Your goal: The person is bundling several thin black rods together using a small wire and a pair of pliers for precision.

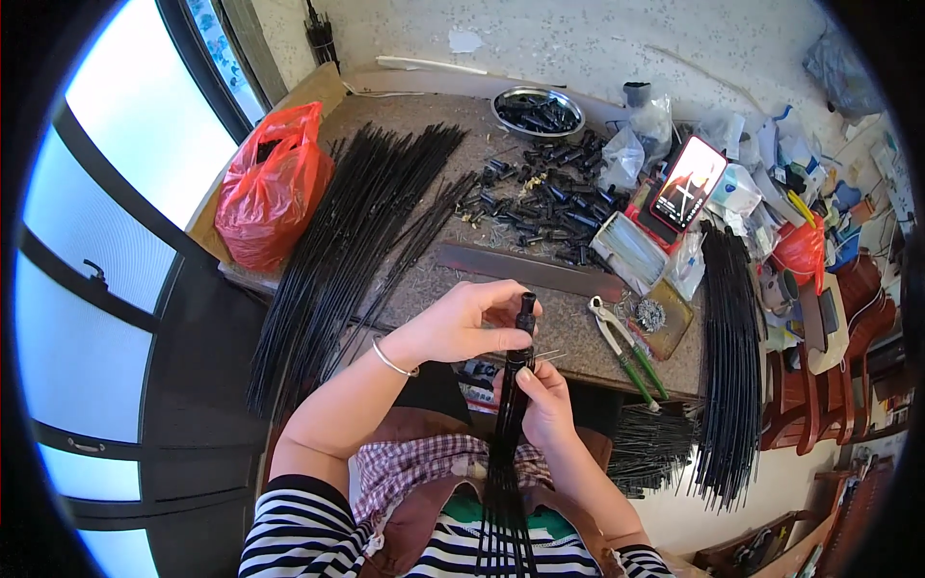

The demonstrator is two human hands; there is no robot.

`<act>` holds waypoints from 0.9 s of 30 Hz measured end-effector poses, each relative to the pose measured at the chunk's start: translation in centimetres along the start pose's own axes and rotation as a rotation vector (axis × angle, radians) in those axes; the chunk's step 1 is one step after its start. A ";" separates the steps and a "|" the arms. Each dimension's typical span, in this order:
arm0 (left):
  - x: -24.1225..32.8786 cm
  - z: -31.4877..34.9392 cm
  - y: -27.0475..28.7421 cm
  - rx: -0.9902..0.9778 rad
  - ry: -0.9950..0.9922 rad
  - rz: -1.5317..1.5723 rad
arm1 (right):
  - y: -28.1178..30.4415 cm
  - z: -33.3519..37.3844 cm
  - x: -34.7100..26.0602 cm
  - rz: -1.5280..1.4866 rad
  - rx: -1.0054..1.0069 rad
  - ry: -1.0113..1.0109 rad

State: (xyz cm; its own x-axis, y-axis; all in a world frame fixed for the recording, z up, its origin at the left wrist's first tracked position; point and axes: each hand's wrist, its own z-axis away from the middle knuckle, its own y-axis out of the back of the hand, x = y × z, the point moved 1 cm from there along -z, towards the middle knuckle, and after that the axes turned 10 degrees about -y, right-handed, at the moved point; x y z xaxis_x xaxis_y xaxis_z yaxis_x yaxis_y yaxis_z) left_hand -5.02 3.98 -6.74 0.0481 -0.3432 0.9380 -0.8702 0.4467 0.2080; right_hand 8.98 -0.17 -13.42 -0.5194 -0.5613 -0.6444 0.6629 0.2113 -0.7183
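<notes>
In front of my chest I hold a black umbrella frame (514, 409), its thin ribs bunched and hanging down toward my lap. My left hand (479, 320) is closed around the upper end, just below the round black plastic cap (526, 306). Lower down, my right hand (545, 400) grips the bunch from the side, its thumb pressed against the black collar. A few thin metal wires (549, 355) stick out to the right between the two hands. Green-handled pincers (624, 349) lie on the table right of my hands.
Long black ribs (371, 212) lie heaped on the table's left, beside a red plastic bag (275, 193). Black plastic parts (564, 197) are strewn near a metal bowl (538, 93). A lit phone (688, 185) leans at right. More ribs (729, 366) hang over the right edge.
</notes>
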 end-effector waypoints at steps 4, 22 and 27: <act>0.1 -0.1 0.2 -0.092 0.036 -0.150 | -0.2 0.3 -0.1 -0.001 0.024 -0.013; -0.3 0.2 0.1 0.016 0.009 0.036 | 0.0 -0.4 -0.2 -0.029 -0.036 -0.115; -0.1 0.6 -1.7 0.230 -0.067 -0.611 | 0.4 -1.0 -0.4 -0.079 -0.103 -0.125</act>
State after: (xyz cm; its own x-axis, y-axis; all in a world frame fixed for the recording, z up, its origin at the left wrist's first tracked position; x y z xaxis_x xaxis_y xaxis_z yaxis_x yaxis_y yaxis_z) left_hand -3.88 2.72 -7.33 0.5426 -0.5331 0.6492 -0.7790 -0.0303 0.6262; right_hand 8.91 0.88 -13.70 -0.4923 -0.6728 -0.5523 0.5606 0.2403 -0.7925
